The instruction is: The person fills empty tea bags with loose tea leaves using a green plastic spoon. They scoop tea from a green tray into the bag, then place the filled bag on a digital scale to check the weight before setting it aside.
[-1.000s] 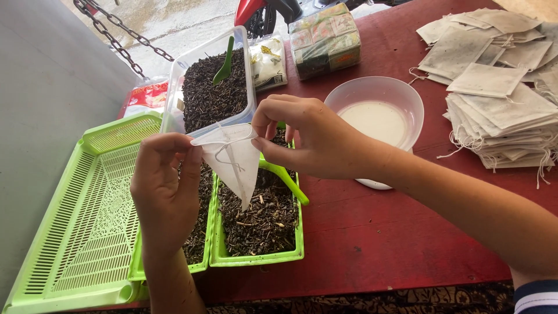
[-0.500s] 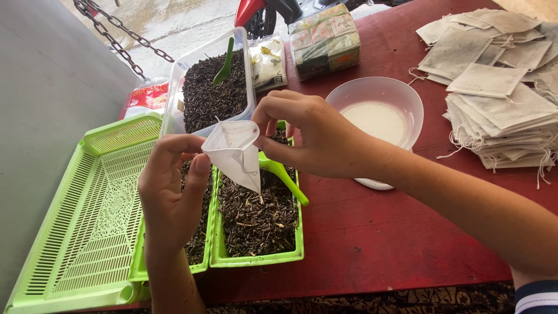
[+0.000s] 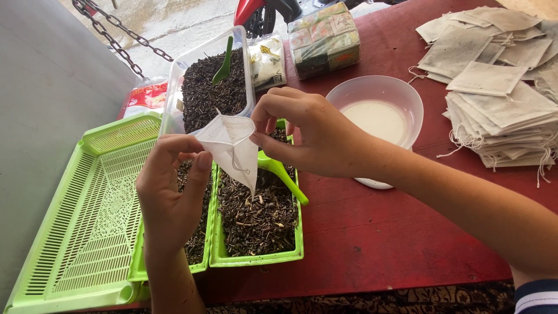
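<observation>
Both hands meet over the green trays of loose tea. Seen from the head camera looking down, the left hand (image 3: 168, 195) pinches the near edge of a small white filter bag (image 3: 229, 148) between thumb and fingers, while the right hand (image 3: 302, 136) grips the opposite edge with thumb and forefinger, so the bag's mouth is held apart and its pointed bottom hangs down. A thin string dangles against the bag's side. The bag is in the air, just above a narrow green tray (image 3: 293, 253) filled with dark dried tea leaves. A green scoop (image 3: 282, 174) lies in that tray, its handle reaching past the right rim. A second green tray of leaves sits touching it on the left, mostly hidden by the left hand. Further left lies a wide green perforated tray (image 3: 75, 215). Behind the bag stands a clear plastic tub (image 3: 174, 87) of tea with a green spoon (image 3: 224, 61) stuck in it. On the red tabletop (image 3: 378, 232), a pale bowl (image 3: 401, 96) holds what may be white powder or liquid. A pile of flat filter bags (image 3: 500, 110) sits at far right.
</observation>
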